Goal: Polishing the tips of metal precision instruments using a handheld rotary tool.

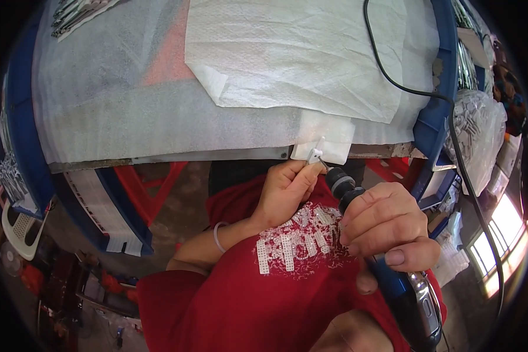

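Note:
At the table's near edge, my left hand [287, 190] is closed, its thumb and finger pinching a small white plastic part [315, 155]. The part rests against a folded white pad [336, 148] at the edge. My right hand [387, 226] is wrapped around a blue-and-black handheld power tool [396, 287]. Its black chuck [340, 182] points up and left toward the part. A thin bit reaches from the chuck to the part beside my left fingertips; whether it is touching cannot be made out. The fingers partly hide the part.
White cloth [299, 53] covers the worktable. A black cable [387, 73] runs over it and down the right side. Blue bins [437, 111] flank the table. Bundled metal strips [79, 17] lie far left; a clear plastic bag [478, 138] of parts sits right. Red stools [152, 188] stand below.

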`<state>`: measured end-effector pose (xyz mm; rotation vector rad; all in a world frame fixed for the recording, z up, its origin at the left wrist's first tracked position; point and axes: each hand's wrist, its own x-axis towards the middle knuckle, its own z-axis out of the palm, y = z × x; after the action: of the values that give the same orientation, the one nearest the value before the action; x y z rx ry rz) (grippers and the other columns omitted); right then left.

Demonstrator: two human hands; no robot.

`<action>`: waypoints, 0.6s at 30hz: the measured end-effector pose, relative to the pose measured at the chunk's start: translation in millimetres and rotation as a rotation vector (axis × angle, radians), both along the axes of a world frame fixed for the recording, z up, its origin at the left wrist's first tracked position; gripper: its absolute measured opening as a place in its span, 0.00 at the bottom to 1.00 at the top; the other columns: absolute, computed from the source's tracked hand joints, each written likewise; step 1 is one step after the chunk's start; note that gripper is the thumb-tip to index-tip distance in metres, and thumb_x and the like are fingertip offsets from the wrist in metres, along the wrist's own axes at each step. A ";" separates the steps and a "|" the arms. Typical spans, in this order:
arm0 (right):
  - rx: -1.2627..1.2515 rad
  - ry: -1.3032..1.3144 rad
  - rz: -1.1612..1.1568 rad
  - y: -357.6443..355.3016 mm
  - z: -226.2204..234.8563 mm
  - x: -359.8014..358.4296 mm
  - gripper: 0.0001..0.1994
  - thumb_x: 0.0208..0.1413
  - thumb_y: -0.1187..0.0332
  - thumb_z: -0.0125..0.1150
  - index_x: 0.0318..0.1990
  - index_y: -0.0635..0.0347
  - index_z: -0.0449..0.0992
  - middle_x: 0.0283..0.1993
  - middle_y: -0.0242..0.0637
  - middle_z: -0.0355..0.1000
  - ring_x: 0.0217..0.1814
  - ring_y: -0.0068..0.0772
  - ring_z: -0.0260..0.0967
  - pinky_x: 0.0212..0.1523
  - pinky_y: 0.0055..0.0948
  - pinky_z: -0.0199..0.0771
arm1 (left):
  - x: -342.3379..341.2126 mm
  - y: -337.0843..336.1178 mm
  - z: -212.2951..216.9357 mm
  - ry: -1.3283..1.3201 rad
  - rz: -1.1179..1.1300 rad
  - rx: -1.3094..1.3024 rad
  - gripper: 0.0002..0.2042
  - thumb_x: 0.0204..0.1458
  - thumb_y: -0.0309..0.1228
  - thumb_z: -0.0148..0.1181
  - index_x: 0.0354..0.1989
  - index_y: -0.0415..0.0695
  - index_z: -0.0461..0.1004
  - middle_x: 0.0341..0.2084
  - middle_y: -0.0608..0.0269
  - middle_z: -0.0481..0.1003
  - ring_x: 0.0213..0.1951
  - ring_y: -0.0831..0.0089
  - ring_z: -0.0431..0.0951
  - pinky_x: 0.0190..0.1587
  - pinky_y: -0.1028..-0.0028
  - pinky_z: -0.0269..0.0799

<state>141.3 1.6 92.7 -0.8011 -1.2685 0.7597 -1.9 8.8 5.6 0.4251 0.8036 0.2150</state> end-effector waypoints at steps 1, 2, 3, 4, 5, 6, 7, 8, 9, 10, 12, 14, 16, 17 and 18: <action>0.000 -0.008 0.004 0.2 0.2 0.1 0.19 0.46 0.71 0.74 0.39 0.62 0.67 0.23 0.43 0.73 0.20 0.36 0.72 0.20 0.30 0.74 | -0.3 0.2 0.5 0.006 -0.003 -0.001 0.11 0.64 0.31 0.52 0.37 0.37 0.78 0.16 0.78 0.65 0.18 0.90 0.58 0.20 0.84 0.51; -0.006 -0.012 0.010 0.4 0.6 0.2 0.18 0.47 0.71 0.73 0.39 0.62 0.67 0.23 0.43 0.73 0.20 0.36 0.72 0.20 0.30 0.74 | -0.2 0.6 0.8 0.008 0.006 -0.006 0.11 0.64 0.31 0.52 0.37 0.37 0.78 0.16 0.77 0.64 0.18 0.89 0.58 0.20 0.83 0.52; -0.013 -0.009 0.016 0.6 1.1 0.4 0.18 0.47 0.71 0.73 0.39 0.62 0.67 0.23 0.43 0.73 0.19 0.36 0.72 0.19 0.30 0.74 | -0.2 0.9 1.2 0.013 -0.003 -0.012 0.11 0.64 0.31 0.52 0.37 0.37 0.78 0.16 0.77 0.64 0.18 0.89 0.58 0.20 0.83 0.52; -0.015 -0.021 0.019 0.8 1.4 0.4 0.18 0.47 0.71 0.73 0.39 0.62 0.67 0.23 0.43 0.73 0.19 0.36 0.72 0.19 0.30 0.74 | 0.1 1.2 1.6 0.014 -0.003 -0.024 0.11 0.64 0.31 0.52 0.37 0.37 0.78 0.16 0.77 0.64 0.18 0.89 0.58 0.20 0.83 0.52; -0.017 -0.029 0.022 0.9 2.0 0.6 0.18 0.47 0.71 0.72 0.39 0.62 0.67 0.23 0.44 0.73 0.19 0.36 0.72 0.19 0.30 0.74 | 0.4 1.4 1.8 0.013 0.000 -0.043 0.11 0.64 0.31 0.52 0.37 0.37 0.78 0.16 0.77 0.64 0.18 0.89 0.58 0.20 0.83 0.52; -0.014 -0.034 0.031 1.2 1.9 1.0 0.17 0.48 0.71 0.72 0.38 0.62 0.67 0.23 0.44 0.73 0.19 0.36 0.72 0.19 0.30 0.74 | 0.7 1.9 1.9 0.015 -0.007 -0.037 0.11 0.63 0.31 0.53 0.37 0.37 0.78 0.15 0.77 0.64 0.18 0.89 0.58 0.20 0.83 0.52; -0.014 -0.031 0.027 1.6 1.8 1.5 0.17 0.48 0.71 0.72 0.38 0.62 0.67 0.23 0.44 0.73 0.20 0.36 0.72 0.19 0.30 0.74 | 0.9 2.3 1.9 0.016 -0.009 -0.039 0.11 0.63 0.31 0.53 0.37 0.37 0.78 0.15 0.77 0.64 0.18 0.89 0.58 0.20 0.83 0.52; -0.012 -0.023 0.032 1.8 1.8 2.2 0.17 0.48 0.72 0.72 0.38 0.63 0.67 0.23 0.44 0.73 0.20 0.36 0.72 0.19 0.30 0.74 | 0.5 2.5 2.0 0.023 -0.008 -0.056 0.11 0.63 0.31 0.53 0.37 0.37 0.78 0.15 0.77 0.64 0.18 0.89 0.58 0.20 0.83 0.52; -0.019 -0.010 0.035 2.1 1.3 2.6 0.17 0.48 0.72 0.72 0.38 0.63 0.67 0.23 0.44 0.73 0.20 0.36 0.72 0.19 0.30 0.73 | 0.1 2.6 1.9 0.023 -0.010 -0.043 0.11 0.63 0.31 0.53 0.37 0.37 0.78 0.15 0.77 0.64 0.18 0.89 0.58 0.20 0.83 0.52; -0.018 -0.018 0.037 2.3 1.2 2.7 0.17 0.48 0.72 0.72 0.38 0.63 0.67 0.23 0.44 0.73 0.20 0.36 0.73 0.19 0.30 0.73 | 0.1 2.6 1.7 0.025 -0.011 -0.043 0.11 0.63 0.31 0.53 0.37 0.37 0.78 0.15 0.77 0.64 0.18 0.89 0.58 0.20 0.83 0.52; -0.021 -0.022 0.030 3.2 0.7 2.4 0.17 0.47 0.72 0.72 0.38 0.63 0.66 0.23 0.45 0.73 0.21 0.37 0.73 0.19 0.30 0.73 | 0.0 2.2 1.3 0.026 -0.012 -0.044 0.11 0.63 0.31 0.53 0.37 0.37 0.78 0.15 0.77 0.64 0.18 0.89 0.58 0.20 0.83 0.52; -0.017 -0.013 0.033 5.0 -1.1 1.7 0.18 0.46 0.72 0.73 0.37 0.64 0.66 0.23 0.45 0.73 0.21 0.37 0.73 0.19 0.30 0.73 | 0.1 1.6 1.0 0.026 -0.001 -0.053 0.11 0.63 0.31 0.54 0.37 0.37 0.78 0.15 0.77 0.64 0.18 0.89 0.58 0.20 0.83 0.53; -0.005 -0.008 0.033 6.6 -2.2 1.7 0.19 0.45 0.72 0.73 0.37 0.64 0.66 0.24 0.46 0.73 0.21 0.38 0.73 0.19 0.30 0.73 | 0.7 0.3 0.6 0.026 0.010 -0.060 0.11 0.63 0.32 0.54 0.36 0.37 0.78 0.15 0.77 0.64 0.18 0.89 0.59 0.20 0.83 0.53; 0.001 -0.009 0.033 7.0 -2.2 1.9 0.19 0.45 0.72 0.74 0.37 0.65 0.66 0.24 0.46 0.73 0.21 0.38 0.73 0.19 0.30 0.72 | 1.0 -0.3 0.3 0.027 0.020 -0.085 0.11 0.63 0.32 0.54 0.36 0.37 0.78 0.15 0.77 0.64 0.18 0.89 0.59 0.20 0.84 0.53; 0.009 -0.010 0.034 7.1 -1.8 2.8 0.19 0.44 0.72 0.74 0.38 0.65 0.66 0.24 0.46 0.73 0.21 0.38 0.73 0.18 0.30 0.72 | 1.0 -0.8 -0.1 0.018 0.022 -0.065 0.11 0.63 0.32 0.54 0.36 0.37 0.78 0.15 0.77 0.64 0.18 0.89 0.59 0.20 0.84 0.53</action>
<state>144.1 8.8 90.8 -0.7793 -1.2965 0.7774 -0.9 8.0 5.6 0.3577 0.8309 0.2058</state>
